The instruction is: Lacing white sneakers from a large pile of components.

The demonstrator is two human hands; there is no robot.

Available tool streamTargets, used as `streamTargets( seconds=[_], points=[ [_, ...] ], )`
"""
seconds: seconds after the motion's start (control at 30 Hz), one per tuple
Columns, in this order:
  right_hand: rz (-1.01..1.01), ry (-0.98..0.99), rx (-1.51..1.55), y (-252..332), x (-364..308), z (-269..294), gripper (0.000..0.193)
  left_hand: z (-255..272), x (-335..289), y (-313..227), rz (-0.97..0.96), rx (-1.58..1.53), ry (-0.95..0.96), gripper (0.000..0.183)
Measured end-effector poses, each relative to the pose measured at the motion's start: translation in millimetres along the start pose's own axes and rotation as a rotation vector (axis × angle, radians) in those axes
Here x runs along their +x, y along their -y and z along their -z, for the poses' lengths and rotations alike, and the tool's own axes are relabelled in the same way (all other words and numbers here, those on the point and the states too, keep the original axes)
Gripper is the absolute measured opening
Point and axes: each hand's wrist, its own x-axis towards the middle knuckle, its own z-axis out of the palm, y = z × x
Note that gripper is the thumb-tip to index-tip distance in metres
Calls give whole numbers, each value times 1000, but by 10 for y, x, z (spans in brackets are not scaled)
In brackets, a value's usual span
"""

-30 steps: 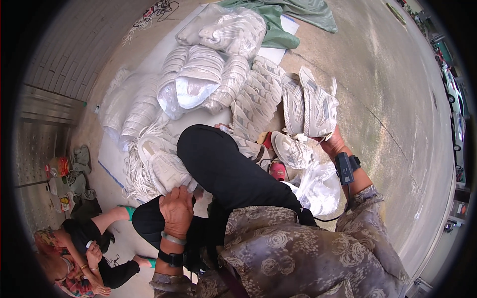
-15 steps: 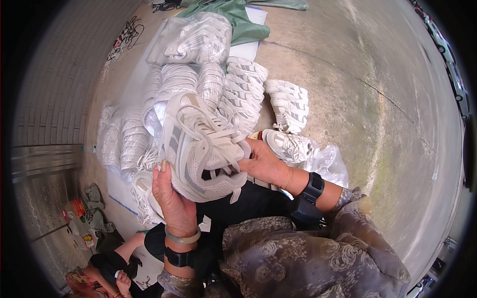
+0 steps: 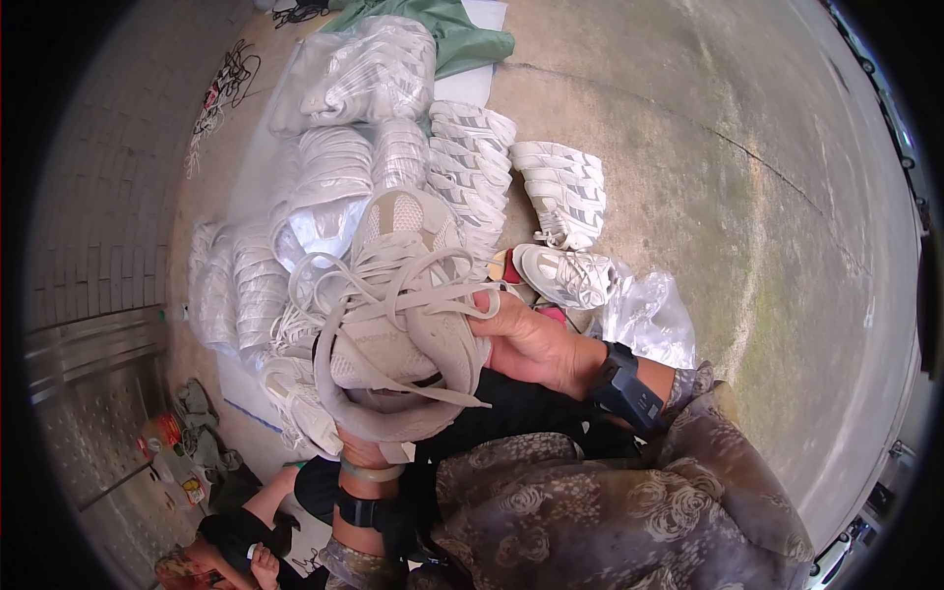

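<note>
"Surroundings?"
"Bagged sneakers (image 3: 369,74), green sheet (image 3: 462,34), stacked sneakers (image 3: 562,192), crumpled plastic bag (image 3: 654,320)."
"And the grip?"
"Laced sneaker (image 3: 379,349) before the black trousers (image 3: 521,405), right hand (image 3: 541,346) clamped on it; left hand (image 3: 364,451) mostly blocked by it, grip I can't tell."

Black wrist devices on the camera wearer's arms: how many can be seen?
2. One black device is on the left wrist, beside a pale bracelet; the other is on the wrist of the right hand, which grips a sneaker. Sleeves could hide more.
</note>
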Motion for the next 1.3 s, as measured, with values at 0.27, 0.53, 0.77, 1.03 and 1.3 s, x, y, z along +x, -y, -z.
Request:
streamTargets(
  seconds=[0.27,0.53,0.77,1.03,1.3],
  points=[
    [105,-187,112,594,75,262,46,-140,141,121,446,-342,-48,41],
    [356,-557,-1136,1281,-254,741,53,136,-36,62,449,-156,-58,24],
    [313,-571,-1887,1205,-395,1374,51,157,-108,52,454,-80,-37,21],
    [145,-259,-2273,996,-238,1440,43,91,-152,10,438,-36,-34,18],
    [298,4,-2703,658,167,1665,17,136,-263,-21,427,83,-34,19]
  ],
)
